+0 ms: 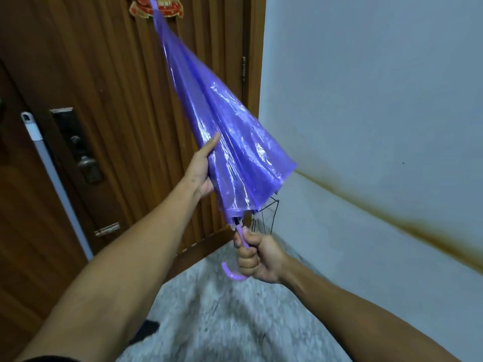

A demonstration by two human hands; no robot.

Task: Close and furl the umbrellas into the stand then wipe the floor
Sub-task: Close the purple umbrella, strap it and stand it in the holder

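A translucent purple umbrella [230, 142] is held up in front of me, collapsed but loose, its tip pointing up and left toward the door. My right hand [257, 258] grips its purple hooked handle [234, 274] at the bottom. My left hand [201, 168] lies against the left side of the canopy, thumb along the plastic and fingers behind the folds. Several dark rib ends [271, 207] stick out at the canopy's lower edge. No umbrella stand is in view.
A brown wooden door [109, 82] with a metal lock and knob [87, 163] fills the left. A white-handled pole [52, 173] leans against it. A white wall [379, 100] with a brown stain streak [418, 228] is on the right. Grey speckled floor [222, 309] lies below.
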